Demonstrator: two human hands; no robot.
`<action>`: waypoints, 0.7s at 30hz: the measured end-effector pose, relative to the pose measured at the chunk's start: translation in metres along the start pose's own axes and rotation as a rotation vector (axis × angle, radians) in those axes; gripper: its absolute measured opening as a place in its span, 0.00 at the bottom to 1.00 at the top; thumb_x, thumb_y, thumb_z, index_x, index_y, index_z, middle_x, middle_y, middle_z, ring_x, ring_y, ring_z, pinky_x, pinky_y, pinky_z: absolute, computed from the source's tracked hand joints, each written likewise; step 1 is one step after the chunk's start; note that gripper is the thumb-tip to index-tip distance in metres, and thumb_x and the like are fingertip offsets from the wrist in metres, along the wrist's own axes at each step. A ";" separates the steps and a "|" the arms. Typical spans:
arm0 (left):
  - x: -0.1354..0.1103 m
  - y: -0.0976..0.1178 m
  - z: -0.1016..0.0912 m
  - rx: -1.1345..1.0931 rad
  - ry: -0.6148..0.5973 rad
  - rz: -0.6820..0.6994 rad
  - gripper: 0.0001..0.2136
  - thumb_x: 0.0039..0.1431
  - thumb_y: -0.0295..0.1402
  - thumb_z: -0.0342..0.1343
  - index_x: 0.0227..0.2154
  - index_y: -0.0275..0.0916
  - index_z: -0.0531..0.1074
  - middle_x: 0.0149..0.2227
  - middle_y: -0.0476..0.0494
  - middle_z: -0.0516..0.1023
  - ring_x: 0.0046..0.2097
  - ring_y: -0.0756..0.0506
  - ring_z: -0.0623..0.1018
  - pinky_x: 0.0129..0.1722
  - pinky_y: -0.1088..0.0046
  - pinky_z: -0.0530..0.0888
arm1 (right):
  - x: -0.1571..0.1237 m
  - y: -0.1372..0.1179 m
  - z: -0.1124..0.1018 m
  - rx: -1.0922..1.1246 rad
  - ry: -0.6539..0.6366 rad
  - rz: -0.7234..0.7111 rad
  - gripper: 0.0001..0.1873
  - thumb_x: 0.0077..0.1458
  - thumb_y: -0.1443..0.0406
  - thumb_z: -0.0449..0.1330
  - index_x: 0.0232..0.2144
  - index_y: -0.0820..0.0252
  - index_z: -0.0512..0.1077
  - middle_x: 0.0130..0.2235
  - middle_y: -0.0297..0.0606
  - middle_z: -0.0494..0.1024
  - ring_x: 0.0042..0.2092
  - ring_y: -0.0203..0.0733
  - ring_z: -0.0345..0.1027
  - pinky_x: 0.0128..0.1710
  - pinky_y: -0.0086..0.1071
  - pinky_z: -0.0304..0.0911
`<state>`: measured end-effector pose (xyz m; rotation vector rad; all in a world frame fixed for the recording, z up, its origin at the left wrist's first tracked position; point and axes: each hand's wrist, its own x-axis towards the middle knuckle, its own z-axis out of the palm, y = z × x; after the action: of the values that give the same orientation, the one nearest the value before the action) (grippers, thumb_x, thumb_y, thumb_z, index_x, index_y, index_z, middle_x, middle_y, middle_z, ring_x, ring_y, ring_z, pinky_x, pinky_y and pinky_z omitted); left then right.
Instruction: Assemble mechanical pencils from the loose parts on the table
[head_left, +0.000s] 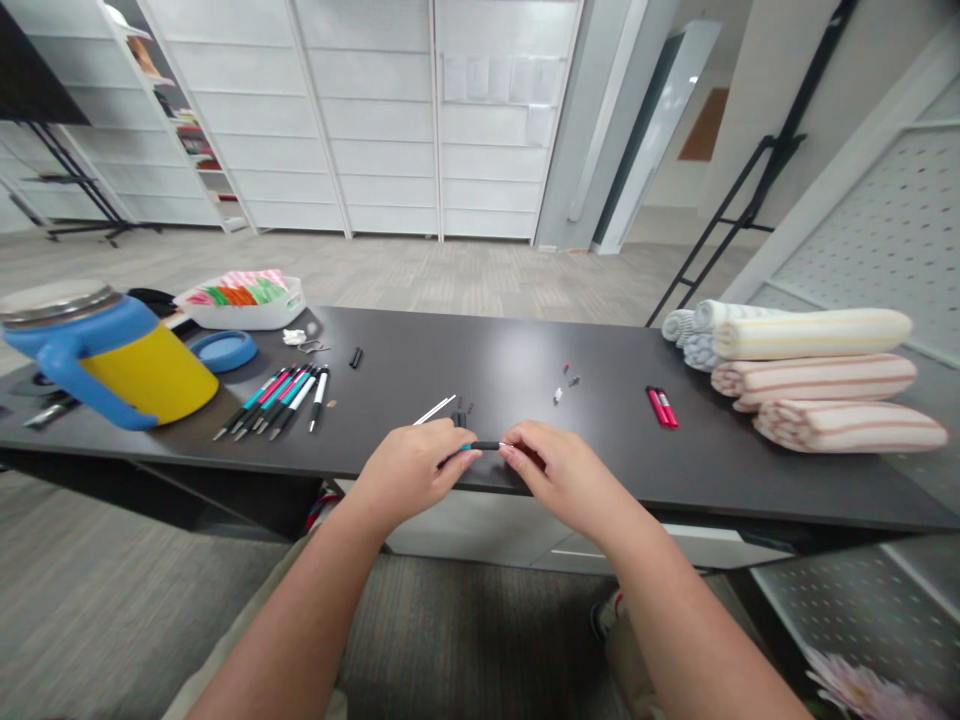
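Note:
A black pen barrel with a bit of teal [486, 446] lies level between my two hands, over the front edge of the dark table. My left hand [414, 468] is closed round its teal end. The fingertips of my right hand [561, 472] pinch at the other end, where a small pale tip shows. Just beyond my left hand lie thin white refills [435, 410] and small black pieces [460, 418], partly hidden. Small pen parts [558, 395] are scattered past my right hand. Two red pen barrels [661, 407] lie farther right.
Several pens [274, 402] lie in a bunch at left, near a blue and yellow mug [142, 360] tipped on its side. Behind stand a blue lid [224, 350] and a white basket [251, 316] of colourful packets. Rolled towels [817, 375] are stacked at right.

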<state>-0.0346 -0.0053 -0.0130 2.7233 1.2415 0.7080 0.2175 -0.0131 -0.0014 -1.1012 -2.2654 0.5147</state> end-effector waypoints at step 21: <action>0.001 0.004 0.000 0.010 0.248 0.124 0.10 0.73 0.33 0.55 0.52 0.43 0.77 0.47 0.43 0.83 0.47 0.43 0.78 0.48 0.62 0.70 | -0.001 -0.001 0.000 0.070 -0.015 0.031 0.21 0.75 0.58 0.49 0.31 0.56 0.71 0.28 0.31 0.74 0.32 0.36 0.67 0.35 0.30 0.54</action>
<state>-0.0310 -0.0071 -0.0116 2.8079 1.1255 1.0836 0.2173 -0.0146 -0.0009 -1.1023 -2.2289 0.6124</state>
